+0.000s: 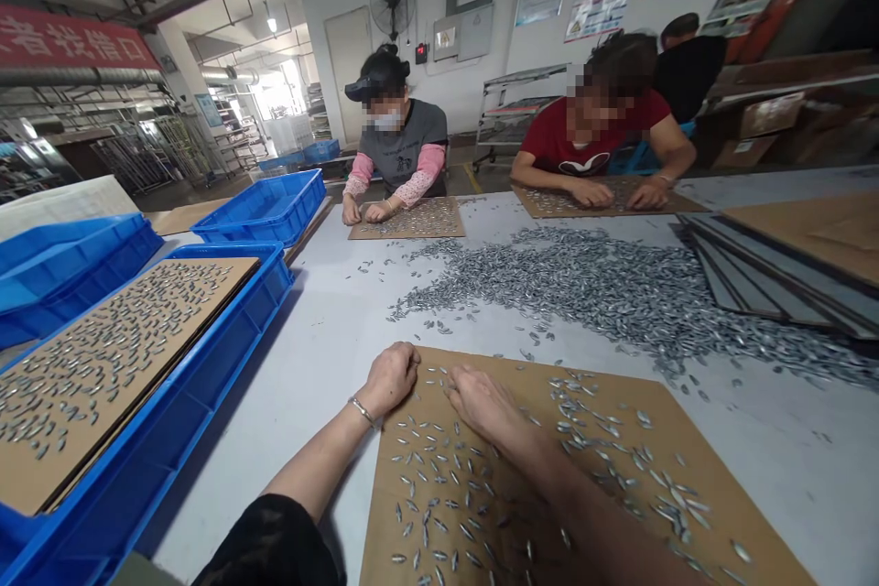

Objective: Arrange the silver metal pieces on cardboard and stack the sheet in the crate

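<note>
A brown cardboard sheet (508,476) lies on the table in front of me, with many small silver spindle-shaped metal pieces (439,526) on it. They sit spaced apart on its left side and in looser clusters on its right. My left hand (393,377), with a bracelet at the wrist, is at the sheet's far left corner. Its fingers are curled together, and what they hold, if anything, is hidden. My right hand (484,407) rests low over the sheet's far part, its fingertips pressed together beside a few pieces. Whatever is in that pinch is too small to make out.
A large pile of metal pieces (583,288) spreads beyond my sheet. At left, a blue crate (226,375) holds a piece-covered cardboard stack; more blue crates (265,206) stand behind. Stacked boards (775,275) lie right. Two people (405,146) work across the table on cardboard sheets.
</note>
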Demonstrator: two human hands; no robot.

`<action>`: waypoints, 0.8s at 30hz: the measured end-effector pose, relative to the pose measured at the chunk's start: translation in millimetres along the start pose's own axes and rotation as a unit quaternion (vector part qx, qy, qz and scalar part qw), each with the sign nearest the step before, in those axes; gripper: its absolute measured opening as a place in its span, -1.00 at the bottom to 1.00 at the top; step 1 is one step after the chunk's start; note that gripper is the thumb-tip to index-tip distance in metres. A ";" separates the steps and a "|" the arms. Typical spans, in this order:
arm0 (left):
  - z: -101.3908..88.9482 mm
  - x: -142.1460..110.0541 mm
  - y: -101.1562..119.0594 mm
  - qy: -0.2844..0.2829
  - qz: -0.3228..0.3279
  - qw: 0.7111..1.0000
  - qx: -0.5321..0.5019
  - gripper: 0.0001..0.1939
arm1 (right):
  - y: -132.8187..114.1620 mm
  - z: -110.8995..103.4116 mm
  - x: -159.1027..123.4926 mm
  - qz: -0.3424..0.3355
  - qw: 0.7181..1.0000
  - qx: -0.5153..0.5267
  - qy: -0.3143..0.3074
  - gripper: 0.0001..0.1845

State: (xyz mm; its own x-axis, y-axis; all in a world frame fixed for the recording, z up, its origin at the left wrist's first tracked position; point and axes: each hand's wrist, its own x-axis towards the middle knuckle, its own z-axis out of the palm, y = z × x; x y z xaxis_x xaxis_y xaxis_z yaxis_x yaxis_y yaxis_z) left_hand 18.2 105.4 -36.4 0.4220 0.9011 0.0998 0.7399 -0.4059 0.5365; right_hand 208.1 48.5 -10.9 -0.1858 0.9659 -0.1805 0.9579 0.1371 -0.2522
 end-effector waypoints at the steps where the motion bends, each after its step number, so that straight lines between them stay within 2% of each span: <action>1: 0.0 -2.9 -0.5 -0.001 0.006 1.000 -0.004 -0.78 | 0.8 -0.2 0.4 0.001 1.000 0.002 -0.001 -0.80; 5: 0.3 -8.9 -3.8 -0.010 0.014 0.999 -0.033 -0.85 | 0.8 -3.5 1.1 0.004 1.000 0.013 -0.005 -0.82; 10: -1.0 -6.3 -11.8 0.026 -0.014 0.996 -0.090 -0.86 | -1.8 -8.6 -1.5 0.015 0.999 0.030 -0.005 -0.84; 17: 1.3 -4.1 -23.4 0.041 -0.043 0.988 -0.142 -0.86 | -4.0 -3.9 -3.2 -0.051 0.998 0.041 -0.013 -0.84; 21: 1.0 -5.2 -21.7 0.038 -0.042 0.988 -0.145 -0.86 | -2.1 -7.6 7.6 -0.023 0.998 0.064 -0.018 -0.83; 24: 0.5 -6.4 -19.4 0.036 -0.036 0.988 -0.143 -0.86 | -2.3 -10.8 15.5 0.012 0.999 0.038 -0.002 -0.76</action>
State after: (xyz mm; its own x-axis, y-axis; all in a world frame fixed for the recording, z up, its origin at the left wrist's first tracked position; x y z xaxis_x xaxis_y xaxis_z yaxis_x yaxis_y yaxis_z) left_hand 1.4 107.4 -47.8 0.3277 0.9388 0.1058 0.5835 -0.2892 0.7589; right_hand 205.4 65.5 -2.8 -0.1643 0.9676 -0.1915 0.9425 0.0968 -0.3198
